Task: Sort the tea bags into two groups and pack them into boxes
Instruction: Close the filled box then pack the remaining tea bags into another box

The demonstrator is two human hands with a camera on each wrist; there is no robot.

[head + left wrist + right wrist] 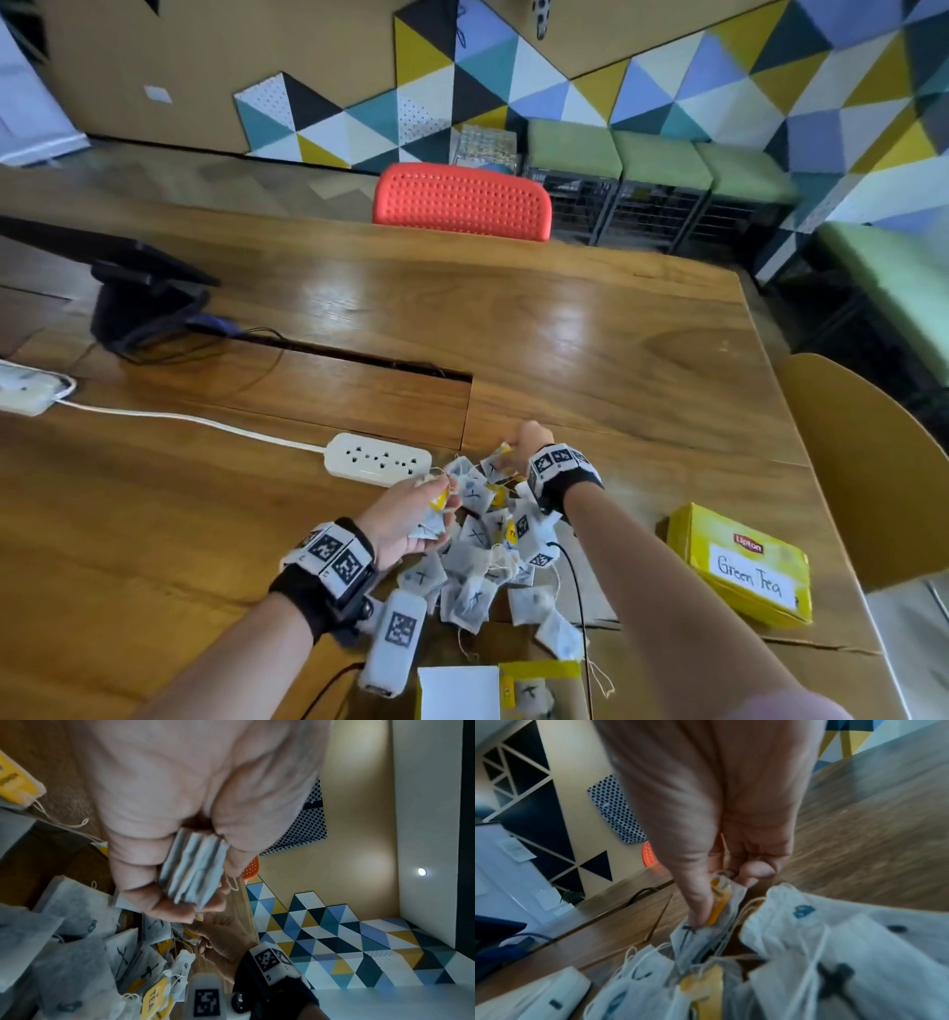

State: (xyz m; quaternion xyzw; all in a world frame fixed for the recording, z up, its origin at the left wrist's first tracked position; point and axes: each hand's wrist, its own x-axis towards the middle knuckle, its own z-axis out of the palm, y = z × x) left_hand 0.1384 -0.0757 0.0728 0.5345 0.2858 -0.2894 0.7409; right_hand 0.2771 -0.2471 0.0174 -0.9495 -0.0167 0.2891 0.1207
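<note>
Now left hand gripping a bag stack, right hand pinching a bag, pile near desk front edge, box at right.

Your head view is evenly and brightly lit, with pale glare streaking the wooden table and wide-angle bending at the frame edges, where the wall panels curve. Your left wrist view is dimmer: the tea bags lie in shadow, while a ceiling spot glows on the wall. Your right wrist view is motion-blurred, smearing the table grain and the nearest bags.
</note>
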